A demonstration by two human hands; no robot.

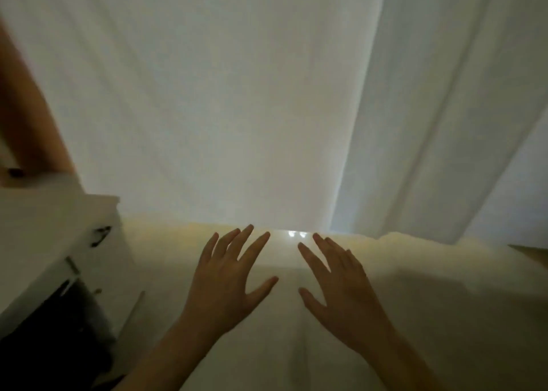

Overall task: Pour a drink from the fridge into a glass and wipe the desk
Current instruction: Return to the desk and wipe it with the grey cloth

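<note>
Two bare hands are in the single head view, both held out flat over a pale surface (pixel 415 301), presumably the desk, which serves as the landmark for what follows.

Head view. Left hand (pixel 228 284): fingers straight and spread wide, holding nothing, set over the middle of the surface. Right hand (pixel 341 290): the same, fingers splayed, empty, just beside the left and apart from it. Whether either palm touches the surface cannot be told. Beyond the far edge of the surface hangs a white curtain (pixel 237 94), filling the upper part of the view. Two small bright reflections (pixel 296 234) sit at that far edge, between the fingertips of the two hands. Left of the surface stands a white unit (pixel 59 227) with a dark opening below; its kind cannot be determined, as the picture is dim and soft.

Task items: no fridge, drink, glass or cloth can be made out in this view.

Assessment: the task appears not yet begun. Recommended conduct for the step in hand: locate the fridge first, open it with one hand and keep the other free for the drink; grip the container fully round its body before lifting; set the glass well in from the surface's edge before pouring.
</note>
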